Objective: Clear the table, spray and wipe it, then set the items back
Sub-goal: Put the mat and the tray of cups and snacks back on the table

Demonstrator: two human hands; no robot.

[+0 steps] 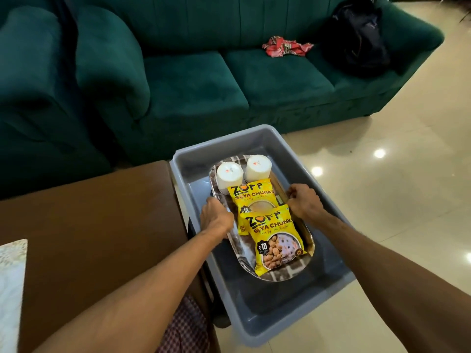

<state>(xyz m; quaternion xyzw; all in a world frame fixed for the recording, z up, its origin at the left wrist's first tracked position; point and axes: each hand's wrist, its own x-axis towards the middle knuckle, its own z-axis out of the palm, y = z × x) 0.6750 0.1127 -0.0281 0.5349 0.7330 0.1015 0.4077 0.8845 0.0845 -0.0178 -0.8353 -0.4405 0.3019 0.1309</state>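
A dark green sofa (193, 80) is filling the top of the view, standing on a glossy cream floor (407, 200) that is reflecting ceiling lights. A brown wooden bench (102, 225) is taking up the lower left, and a pale patterned mat (11, 289) is lying at its left edge. Just beside the bench's right end, in front of the sofa, a grey plastic tub (229, 146) is sitting on the floor. A black bag (356, 39) is slumping against the right end of the sofa, and a crumpled red cloth (285, 47) is lying on the seat cushion near it. Inside the tub's walls an oval patterned tray (280, 273) is lying lengthwise; whether it is resting on the tub's bottom or hanging just above it cannot be told. The tray is carrying two yellow snack packets: the near packet (275, 238) is overlapping the far packet (252, 194). Two white cups (229, 177) are standing side by side at the tray's far end, touching the far packet. Both bare arms are reaching in from the bottom of the view. The left grip (216, 217) is curling over the tray's left rim and holding it, and the right grip (304, 201) is curling over the right rim opposite and clasping it likewise.
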